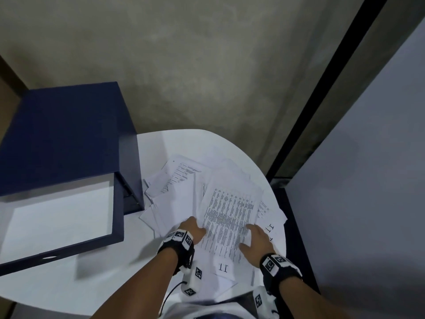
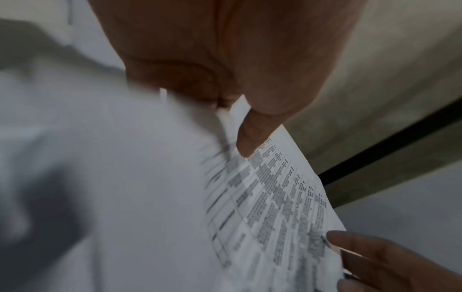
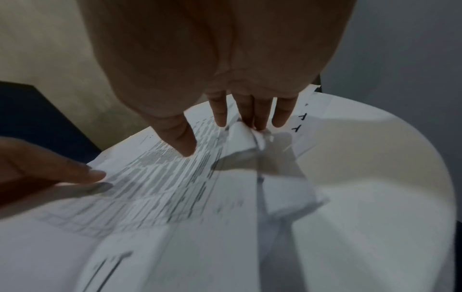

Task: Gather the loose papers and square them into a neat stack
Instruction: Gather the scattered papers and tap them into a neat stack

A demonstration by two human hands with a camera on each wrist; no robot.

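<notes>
On white round tabletop (image 1: 96, 277), loose papers (image 1: 184, 192) lie fanned & overlapping, just right of an open dark-blue box file (image 1: 62, 139). Both hands sit at near edge of top printed sheet (image 1: 227, 217): left hand (image 1: 192, 229) pinches its left edge w/ thumb on top; right hand (image 1: 256, 242) w/ fingers spread, fingertips (image 3: 186, 146) pressing sheet flat.

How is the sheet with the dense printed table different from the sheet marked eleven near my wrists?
The table sheet is covered in rows of small print; the eleven sheet is nearly blank with large numerals. The table sheet lies on top, with both hands on it: left hand, right hand. The eleven sheet lies partly beneath, untouched. Both are white paper.
</notes>
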